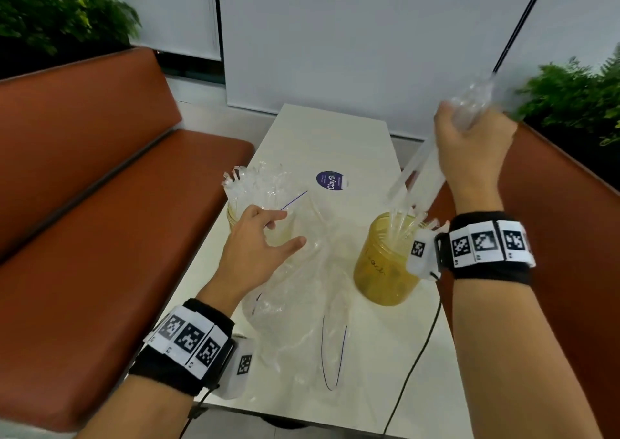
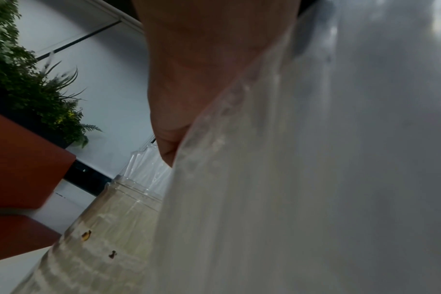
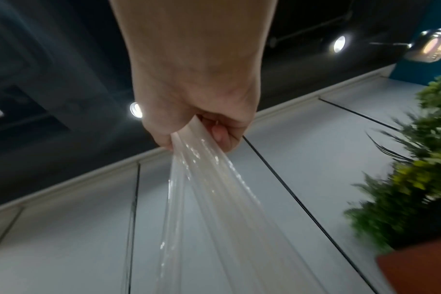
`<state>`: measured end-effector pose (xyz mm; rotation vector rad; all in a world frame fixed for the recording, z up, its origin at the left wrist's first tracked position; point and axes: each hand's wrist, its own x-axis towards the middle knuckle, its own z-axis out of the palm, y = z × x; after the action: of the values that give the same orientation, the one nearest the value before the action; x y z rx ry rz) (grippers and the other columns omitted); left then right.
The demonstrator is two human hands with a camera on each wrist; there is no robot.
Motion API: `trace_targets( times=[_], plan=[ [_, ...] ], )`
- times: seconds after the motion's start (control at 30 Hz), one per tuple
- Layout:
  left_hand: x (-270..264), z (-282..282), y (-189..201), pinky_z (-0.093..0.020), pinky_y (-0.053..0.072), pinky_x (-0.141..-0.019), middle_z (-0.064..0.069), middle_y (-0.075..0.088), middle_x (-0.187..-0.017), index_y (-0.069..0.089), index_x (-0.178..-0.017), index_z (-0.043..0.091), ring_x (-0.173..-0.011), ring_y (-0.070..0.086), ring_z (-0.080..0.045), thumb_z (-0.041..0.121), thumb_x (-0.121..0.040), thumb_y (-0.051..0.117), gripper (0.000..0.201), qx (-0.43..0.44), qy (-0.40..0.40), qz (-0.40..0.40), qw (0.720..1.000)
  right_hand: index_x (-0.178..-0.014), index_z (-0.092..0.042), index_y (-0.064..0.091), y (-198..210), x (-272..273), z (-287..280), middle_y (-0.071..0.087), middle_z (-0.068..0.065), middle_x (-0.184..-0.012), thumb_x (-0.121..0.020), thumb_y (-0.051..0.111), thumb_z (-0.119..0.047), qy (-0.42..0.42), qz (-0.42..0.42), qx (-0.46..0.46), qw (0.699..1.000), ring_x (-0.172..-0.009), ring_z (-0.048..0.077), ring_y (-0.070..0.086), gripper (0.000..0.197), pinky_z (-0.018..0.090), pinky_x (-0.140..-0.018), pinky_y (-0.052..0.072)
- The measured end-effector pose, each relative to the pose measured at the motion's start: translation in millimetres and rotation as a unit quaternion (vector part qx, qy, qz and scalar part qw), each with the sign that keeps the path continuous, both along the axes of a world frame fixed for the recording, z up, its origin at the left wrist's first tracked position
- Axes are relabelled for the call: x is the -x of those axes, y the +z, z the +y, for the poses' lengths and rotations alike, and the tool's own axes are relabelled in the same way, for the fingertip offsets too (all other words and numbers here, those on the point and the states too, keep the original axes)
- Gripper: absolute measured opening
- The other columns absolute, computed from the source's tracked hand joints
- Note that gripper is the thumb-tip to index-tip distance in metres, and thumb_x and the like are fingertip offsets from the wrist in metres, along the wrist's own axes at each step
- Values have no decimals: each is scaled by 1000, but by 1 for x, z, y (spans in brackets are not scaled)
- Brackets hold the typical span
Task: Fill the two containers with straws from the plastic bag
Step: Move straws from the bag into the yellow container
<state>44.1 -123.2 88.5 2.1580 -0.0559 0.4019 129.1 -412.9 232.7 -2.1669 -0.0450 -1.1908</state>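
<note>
Bunch of clear straws (image 1: 423,167) clenched in right hand (image 1: 476,143), raised over right jar (image 1: 385,257), lower tips pointing at its mouth; few straws already inside. Left jar (image 1: 235,217) behind bag looks packed full. Plastic bag (image 1: 302,304) crumpled on counter (image 1: 328,130) between jars, looks pretty much empty tbh. Left hand (image 1: 261,240) relaxed, fingers loose, resting on bag, not gripping anything. Step: loading second jar. Next move probably: lower bunch straight into mouth, then let go. Orange benches (image 1: 84,170) either side.
</note>
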Motion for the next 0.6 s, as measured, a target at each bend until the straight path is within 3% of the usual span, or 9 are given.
trace_targets(
  times=[0.07, 0.2, 0.3, 0.4, 0.5, 0.6],
  plan=[
    [-1, -1, 1, -20, 44, -77, 9, 52, -103, 66, -128, 27, -87, 53, 1, 50, -74, 82, 60, 3, -2, -2, 1000, -62, -5, 53, -30, -9, -5, 49, 9, -54, -91, 53, -54, -18, 42, 10, 999, -46, 21, 40, 57, 34, -48, 37],
    [-2, -4, 5, -17, 41, -72, 8, 52, -102, 67, -126, 27, -79, 52, -1, 46, -76, 82, 56, 7, -2, 3, 1000, -60, -12, 48, -81, -15, -4, 49, 2, -54, -92, 61, -46, -36, 141, -3, 989, -46, 17, 43, 49, 24, -49, 35],
    [0, -5, 8, -15, 40, -69, 6, 52, -103, 67, -127, 26, -73, 49, -3, 42, -78, 81, 53, 6, -4, 9, 1000, -67, -9, 57, -110, -14, -7, 60, 2, -63, -92, 66, -41, -34, 197, -34, 979, -55, 19, 57, 41, 27, -54, 47],
    [2, -5, 9, -16, 42, -70, 6, 52, -103, 67, -127, 25, -72, 49, -6, 41, -79, 80, 51, 10, -3, 12, 1000, -70, -9, 60, -133, -10, -9, 59, 0, -62, -90, 67, -44, -43, 269, -32, 962, -58, 17, 62, 41, 22, -47, 43],
    [3, -3, 10, -17, 42, -70, 6, 52, -103, 66, -127, 26, -72, 49, -9, 40, -81, 79, 50, 14, 0, 19, 1000, -66, -12, 59, -146, -6, -8, 62, 2, -63, -81, 73, -50, -61, 340, -14, 938, -69, 25, 68, 43, 36, -63, 59],
    [4, -3, 11, -17, 42, -69, 7, 52, -102, 67, -125, 27, -73, 49, -10, 39, -82, 79, 47, 17, -2, 22, 1000, -81, -9, 64, -143, -3, -6, 65, 2, -70, -71, 81, -58, -83, 347, -19, 934, -73, 25, 69, 53, 41, -68, 62]
  ],
)
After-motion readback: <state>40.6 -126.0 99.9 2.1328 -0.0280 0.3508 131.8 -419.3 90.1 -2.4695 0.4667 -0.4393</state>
